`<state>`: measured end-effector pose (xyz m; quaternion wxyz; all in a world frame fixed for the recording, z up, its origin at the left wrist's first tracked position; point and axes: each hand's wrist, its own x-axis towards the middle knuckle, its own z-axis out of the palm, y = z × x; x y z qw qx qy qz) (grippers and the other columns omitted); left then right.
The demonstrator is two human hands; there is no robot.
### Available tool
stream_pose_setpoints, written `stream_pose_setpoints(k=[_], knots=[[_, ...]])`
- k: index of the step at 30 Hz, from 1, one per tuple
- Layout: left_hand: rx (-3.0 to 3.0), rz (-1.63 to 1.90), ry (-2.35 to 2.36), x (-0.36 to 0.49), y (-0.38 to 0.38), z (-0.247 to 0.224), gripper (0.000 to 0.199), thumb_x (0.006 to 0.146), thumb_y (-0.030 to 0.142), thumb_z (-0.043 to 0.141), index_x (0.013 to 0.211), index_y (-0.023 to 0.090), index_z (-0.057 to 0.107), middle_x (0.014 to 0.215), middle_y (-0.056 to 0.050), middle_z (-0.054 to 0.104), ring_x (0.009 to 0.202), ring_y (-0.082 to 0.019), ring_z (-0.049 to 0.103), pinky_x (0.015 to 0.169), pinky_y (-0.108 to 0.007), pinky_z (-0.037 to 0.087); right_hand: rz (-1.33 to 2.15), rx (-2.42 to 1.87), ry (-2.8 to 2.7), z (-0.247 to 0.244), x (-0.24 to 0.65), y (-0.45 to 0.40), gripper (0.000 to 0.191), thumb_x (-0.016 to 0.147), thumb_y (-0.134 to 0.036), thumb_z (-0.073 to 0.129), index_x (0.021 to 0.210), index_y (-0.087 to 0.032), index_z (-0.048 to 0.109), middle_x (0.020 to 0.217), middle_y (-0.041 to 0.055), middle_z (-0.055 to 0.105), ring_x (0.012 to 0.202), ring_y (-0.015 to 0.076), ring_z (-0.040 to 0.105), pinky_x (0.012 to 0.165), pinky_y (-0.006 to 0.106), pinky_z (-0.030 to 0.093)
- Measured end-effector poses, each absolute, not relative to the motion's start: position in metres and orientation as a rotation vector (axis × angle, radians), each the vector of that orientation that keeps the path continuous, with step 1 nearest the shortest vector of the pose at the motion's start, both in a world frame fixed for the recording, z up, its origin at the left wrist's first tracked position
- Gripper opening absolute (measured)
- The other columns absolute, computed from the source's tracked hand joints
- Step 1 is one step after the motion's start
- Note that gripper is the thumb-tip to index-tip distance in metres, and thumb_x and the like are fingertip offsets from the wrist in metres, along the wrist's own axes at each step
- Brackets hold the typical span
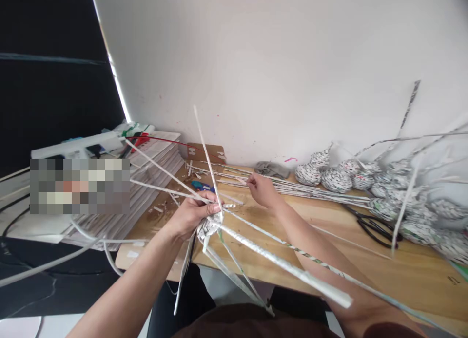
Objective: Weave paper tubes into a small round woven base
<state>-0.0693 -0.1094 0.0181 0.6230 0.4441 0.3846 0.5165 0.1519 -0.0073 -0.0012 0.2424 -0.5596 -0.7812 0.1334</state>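
My left hand (197,212) is closed around a small woven paper piece (209,227), its thumb lying across the top. Rolled paper strips stick out from that piece in several directions; one thick white strip (285,262) slants toward the lower right, and another stands nearly upright. Farther right, my right hand (262,191) hovers at a bundle of thin rolled paper sticks (314,194) on the table. Its thumb and fingertips are pinched together by the sticks' left part. Whatever lies between those fingertips is too small to make out.
Several woven paper gourd shapes (309,175) line the wall at right, with black-handled scissors (376,228) before them. A grey cloth (272,169) and a blue tool (202,186) lie on the wooden table (413,284). Stacked paper (161,158) and a power strip (78,145) are at left.
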Motion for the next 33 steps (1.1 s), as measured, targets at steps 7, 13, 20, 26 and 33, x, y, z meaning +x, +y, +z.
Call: stream_pose_setpoints(k=[7,13,20,26,33], knots=[[1.164,1.172,0.800,-0.044,-0.043,0.033,0.032,0.050,0.025,0.094,0.071,0.013,0.073,0.068,-0.004,0.072,0.056,-0.011,0.061,0.054,-0.020,0.047,0.589,-1.281,-1.987,0.062,0.192,-0.032,0.039,0.094,-0.045,0.051,0.082,-0.017,0.076,0.069,0.0014,0.071,0.061,0.0138,0.059,0.060,0.025,0.041],[1.153,1.152,0.762,-0.027,-0.012,0.029,0.030,0.052,0.027,0.092,0.070,0.013,0.072,0.070,-0.005,0.073,0.056,-0.011,0.061,0.055,-0.021,0.047,0.576,-1.140,-1.843,0.083,0.198,-0.057,0.023,0.088,-0.037,0.065,0.097,-0.021,0.078,0.090,0.0039,0.078,0.078,0.0168,0.068,0.070,0.028,0.049],[1.138,1.158,0.777,-0.025,-0.004,0.005,0.028,0.054,0.025,0.092,0.073,0.015,0.073,0.070,-0.002,0.073,0.056,-0.010,0.062,0.057,-0.021,0.048,0.624,-1.223,-1.845,0.067,0.196,-0.058,0.021,0.089,-0.035,0.063,0.093,-0.021,0.078,0.085,0.0035,0.076,0.069,0.0153,0.065,0.059,0.026,0.046],[1.090,1.202,0.774,-0.027,-0.006,-0.002,0.028,0.054,0.027,0.092,0.072,0.015,0.073,0.067,-0.002,0.072,0.056,-0.010,0.062,0.056,-0.020,0.047,0.669,-1.218,-1.813,0.061,0.190,-0.057,0.015,0.084,-0.031,0.068,0.091,-0.021,0.077,0.087,0.0042,0.075,0.073,0.0147,0.065,0.064,0.026,0.047],[1.061,1.207,0.781,-0.027,-0.008,0.002,0.029,0.053,0.026,0.091,0.072,0.014,0.073,0.069,-0.002,0.072,0.055,-0.010,0.061,0.057,-0.022,0.047,0.720,-1.212,-1.955,0.077,0.186,-0.054,0.033,0.093,-0.043,0.055,0.088,-0.017,0.075,0.077,0.0031,0.071,0.069,0.0154,0.060,0.060,0.027,0.043]])
